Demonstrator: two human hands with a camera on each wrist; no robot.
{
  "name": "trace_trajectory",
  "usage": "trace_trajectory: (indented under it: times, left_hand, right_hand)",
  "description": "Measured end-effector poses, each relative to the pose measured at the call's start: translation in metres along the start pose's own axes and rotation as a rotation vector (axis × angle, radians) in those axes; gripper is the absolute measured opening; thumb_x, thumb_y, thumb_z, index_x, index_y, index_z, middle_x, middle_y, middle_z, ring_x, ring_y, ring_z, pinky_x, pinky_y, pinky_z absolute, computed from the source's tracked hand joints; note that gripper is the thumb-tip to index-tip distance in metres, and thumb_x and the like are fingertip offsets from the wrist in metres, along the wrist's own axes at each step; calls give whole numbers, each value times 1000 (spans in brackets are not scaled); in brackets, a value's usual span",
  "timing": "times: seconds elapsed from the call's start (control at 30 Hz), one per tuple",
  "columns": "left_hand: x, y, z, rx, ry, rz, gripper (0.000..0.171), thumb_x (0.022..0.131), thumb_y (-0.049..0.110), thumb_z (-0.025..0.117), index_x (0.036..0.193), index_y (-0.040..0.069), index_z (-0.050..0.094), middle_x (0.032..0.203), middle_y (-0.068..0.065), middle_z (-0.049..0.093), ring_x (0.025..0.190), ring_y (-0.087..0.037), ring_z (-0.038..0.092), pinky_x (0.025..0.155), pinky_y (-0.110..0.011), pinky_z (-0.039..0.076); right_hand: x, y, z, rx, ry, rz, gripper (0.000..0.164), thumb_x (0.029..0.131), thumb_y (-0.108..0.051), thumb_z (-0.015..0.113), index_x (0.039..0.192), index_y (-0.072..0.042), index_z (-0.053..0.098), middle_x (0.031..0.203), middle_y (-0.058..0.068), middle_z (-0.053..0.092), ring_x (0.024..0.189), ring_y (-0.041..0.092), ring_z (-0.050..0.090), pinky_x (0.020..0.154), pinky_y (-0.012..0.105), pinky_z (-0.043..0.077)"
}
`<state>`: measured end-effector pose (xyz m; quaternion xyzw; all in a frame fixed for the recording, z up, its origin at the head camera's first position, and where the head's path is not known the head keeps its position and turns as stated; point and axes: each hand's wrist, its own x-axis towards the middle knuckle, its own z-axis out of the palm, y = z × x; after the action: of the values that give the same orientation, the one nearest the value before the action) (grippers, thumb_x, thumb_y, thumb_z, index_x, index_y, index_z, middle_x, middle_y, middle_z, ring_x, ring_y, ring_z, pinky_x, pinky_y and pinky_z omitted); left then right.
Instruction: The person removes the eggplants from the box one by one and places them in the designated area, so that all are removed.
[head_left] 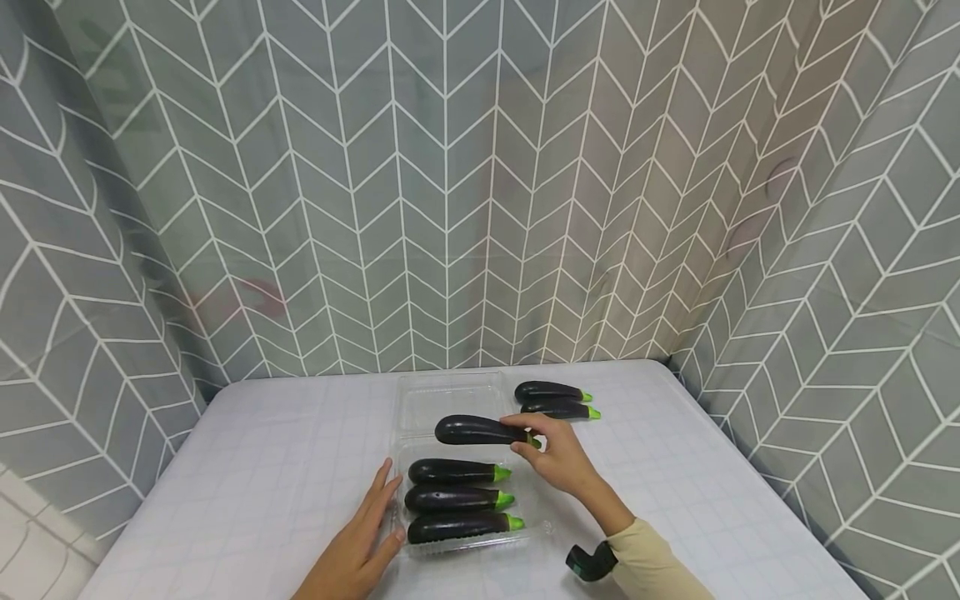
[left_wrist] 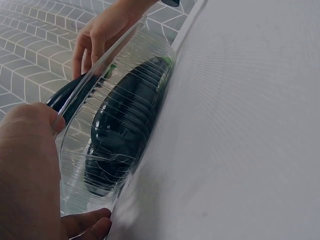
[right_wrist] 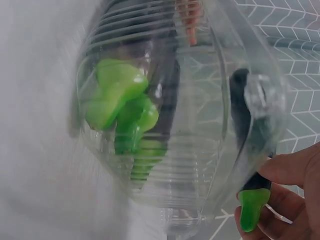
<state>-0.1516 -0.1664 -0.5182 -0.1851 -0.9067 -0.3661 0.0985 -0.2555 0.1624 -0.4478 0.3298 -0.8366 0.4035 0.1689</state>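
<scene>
I have the right hand (head_left: 558, 454) pinching one eggplant (head_left: 478, 430) at its green stem end, thumb on one side and fingers on the other, closed just as far as the stem end's thickness. I see that eggplant held level above the far part of the clear tray (head_left: 480, 545), near the open lid (head_left: 450, 407), its dark end pointing left; I cannot tell whether it touches the rim. On my other side, the left hand (head_left: 360, 537) grasps nothing: its fingers lie fairly straight and spread, touching the tray's left end. Inside the tray I count three more eggplants (head_left: 453, 499), side by side, stems to the right. Two others (head_left: 551, 391) lie on the white table (head_left: 225, 483), just right of the lid. Beside the beige sleeve (head_left: 656, 562) I make out a curved black piece (head_left: 588, 563).
</scene>
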Motion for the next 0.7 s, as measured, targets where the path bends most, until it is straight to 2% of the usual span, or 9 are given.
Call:
trace_trajectory:
  times: [0.23,0.5,0.7]
  left_hand:
    - [0,1,-1,3,-6,-4,68,105,34,62,162,6,35,173,-8,15,137,-28,52,108,-57,44]
    - [-1,5,-4,13,-2,13,67,106,35,60,162,6,34,173,-9,16,144,-32,44,108,-60,42]
    - [-2,5,-4,9,0,17,67,106,34,60,161,6,35,173,-8,16,138,-30,51,107,-58,45]
  right_hand:
    - [-3,4,-6,-8,17,17,42,85,6,80,124,-10,76,121,2,74,109,21,68,83,39,59]
    - [-5,9,-13,-36,57,11,45,82,9,82,122,-12,77,118,1,74,107,21,68,82,40,58]
    - [-7,14,-18,-56,86,-4,47,80,9,83,121,-14,77,117,-1,75,104,19,69,78,39,58]
